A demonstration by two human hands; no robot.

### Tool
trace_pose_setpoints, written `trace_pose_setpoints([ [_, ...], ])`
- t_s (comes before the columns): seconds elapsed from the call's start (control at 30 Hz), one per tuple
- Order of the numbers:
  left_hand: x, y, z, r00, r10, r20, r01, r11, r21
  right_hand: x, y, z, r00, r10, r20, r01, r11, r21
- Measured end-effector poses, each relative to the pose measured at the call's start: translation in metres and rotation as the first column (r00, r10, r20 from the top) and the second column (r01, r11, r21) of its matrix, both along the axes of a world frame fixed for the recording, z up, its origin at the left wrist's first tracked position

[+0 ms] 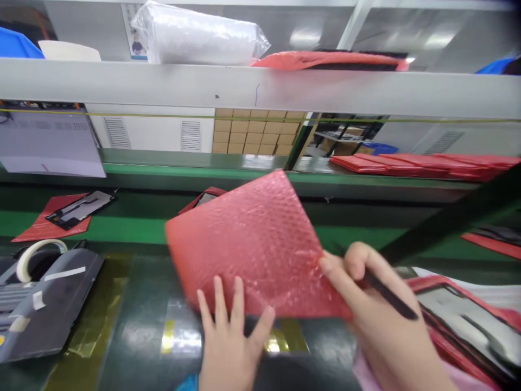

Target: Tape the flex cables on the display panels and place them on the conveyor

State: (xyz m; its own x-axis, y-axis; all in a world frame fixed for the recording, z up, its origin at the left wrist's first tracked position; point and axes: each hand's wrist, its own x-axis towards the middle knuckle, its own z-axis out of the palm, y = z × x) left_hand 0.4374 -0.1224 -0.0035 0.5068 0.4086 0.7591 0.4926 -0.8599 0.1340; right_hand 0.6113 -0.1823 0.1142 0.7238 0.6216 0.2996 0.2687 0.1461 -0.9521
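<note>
A red bubble-wrap bag (248, 250) is held up at a tilt over the green work surface. My right hand (378, 309) pinches its lower right corner between thumb and fingers. A thin dark stick-like tool (388, 296) also lies across that hand; its kind is unclear. My left hand (232, 336) has its fingers spread, with the fingertips against the lower edge of the bag. Beside my right arm sits a flat display panel (468, 315) on red bubble wrap. Whether anything is inside the held bag is hidden.
A dark grey device holding a tape roll (24, 266) stands at left. Behind it, another panel (81, 209) rests on a red bag on the green conveyor belt (134, 231). Red bags (423, 165) are piled on the back ledge. A dark post (456, 217) slants at right.
</note>
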Motion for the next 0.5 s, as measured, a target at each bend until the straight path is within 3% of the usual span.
trace_pose_setpoints([
  [0.1,-0.03,0.018,0.006,0.986,-0.073,0.149,0.084,0.994,-0.065,-0.024,-0.024,-0.021,0.918,0.275,-0.287,-0.289,0.957,-0.008],
  [0.13,-0.044,0.025,0.008,0.971,-0.114,0.209,0.152,0.972,-0.177,-0.025,-0.029,-0.031,0.877,0.333,-0.347,-0.352,0.936,0.009],
  [0.17,-0.057,0.03,0.01,0.945,-0.042,0.323,0.164,0.918,-0.36,-0.023,-0.033,-0.043,0.848,0.356,-0.394,-0.381,0.925,0.016],
  [0.2,-0.069,0.033,0.012,0.895,0.096,0.436,0.177,0.821,-0.544,-0.019,-0.036,-0.056,0.835,0.34,-0.433,-0.376,0.927,0.002],
  [0.27,-0.088,0.034,0.016,0.707,0.452,0.544,0.293,0.513,-0.807,-0.008,-0.039,-0.086,0.857,0.202,-0.474,-0.27,0.959,-0.081],
  [0.33,-0.099,0.031,0.019,0.556,0.672,0.488,0.474,0.225,-0.851,0.005,-0.04,-0.117,0.889,0.044,-0.457,-0.131,0.978,-0.162],
  [0.37,-0.102,0.029,0.019,0.532,0.713,0.457,0.547,0.123,-0.828,0.011,-0.04,-0.131,0.899,-0.008,-0.438,-0.076,0.982,-0.175],
  [0.43,-0.104,0.026,0.015,0.544,0.731,0.413,0.612,-0.009,-0.79,0.021,-0.042,-0.153,0.916,-0.054,-0.398,-0.027,0.981,-0.193],
  [0.5,-0.103,0.027,0.008,0.576,0.726,0.376,0.624,-0.094,-0.776,0.026,-0.043,-0.166,0.934,-0.046,-0.355,-0.04,0.972,-0.23],
])
